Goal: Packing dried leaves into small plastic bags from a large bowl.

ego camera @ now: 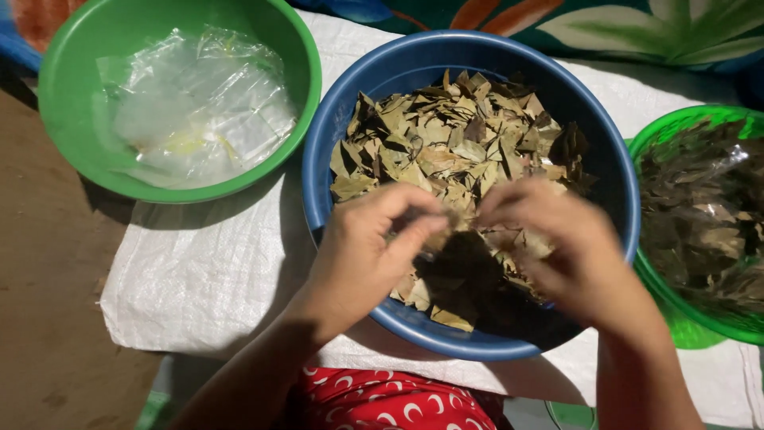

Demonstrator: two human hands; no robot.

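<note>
Surface: a white woven sack [199, 271] is spread flat as a mat, and the three bowls stand on it. To the left of it lies bare brown ground [48, 318].
Room: a cloth with large leaf and flower shapes [637, 24] runs along the top edge. The light is dim at the sides and brighter over the middle.
Blue bowl: a round blue bowl [334, 135] stands in the middle, just beside the green bowl on its left, their rims nearly touching.
Dried leaves: a heap of dry, flat, tan and olive leaves [446, 135] fills the far half of the blue bowl; many are broken or curled at the edges.
Green bowl: at upper left, a green bowl [72, 103] holds crumpled clear plastic bags [199, 103].
Right bowl: a clear green bowl [684, 326] at the right edge holds more dark leaves under clear plastic [708, 215]; the frame cuts it off.
Left hand: the left hand [362, 247] is over the near part of the blue bowl, fingers curled in a pinch on some leaves.
Right hand: the right hand [557, 239] is just opposite, fingers bent toward the left hand; it is blurred, so I cannot tell whether it grips anything.
Hidden: the hands cover the near leaves, and shadow darkens the bowl floor below them.
Cut off: red cloth with white crescents [382, 398] shows at the bottom edge.
</note>
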